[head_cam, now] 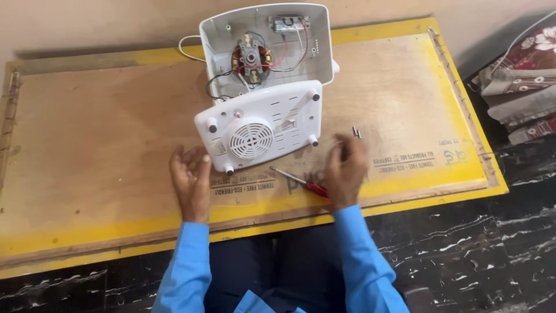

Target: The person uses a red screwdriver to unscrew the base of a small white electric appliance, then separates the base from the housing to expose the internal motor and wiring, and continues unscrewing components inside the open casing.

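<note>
Large flat plywood board with yellow-painted border (87,174) lies on a dark marble-pattern floor (492,249) and carries everything.

Open white plastic appliance housing (322,52) sits at the board's far edge, centre — inside up, small motor with copper windings (251,59) in the middle, red, black and white wires (288,49) running to a small part near the housing's far wall. A white cord (186,47) loops out on its left.

White plastic base cover with round vent grille and stubby feet (260,128) lies tilted against the housing's near side, about mid-board.

Folded floral bedding in maroon and grey (524,87) is off the board, past its right edge.

Both arms in blue sleeves (188,266) come in over the near edge.

Left hand (191,177) — open, fingers loosely curled, holding nothing, just beside the cover's near-left corner.

Right hand (346,168) — fingers bent down onto the board right of the cover; cannot tell if anything is pinched.

Red-handled screwdriver with thin metal shaft (298,181) lies on the board near the near edge, handle under the right hand, tip pointing toward the cover.

Small metal screws (356,133) rest on the board just beyond the right fingertips.
</note>
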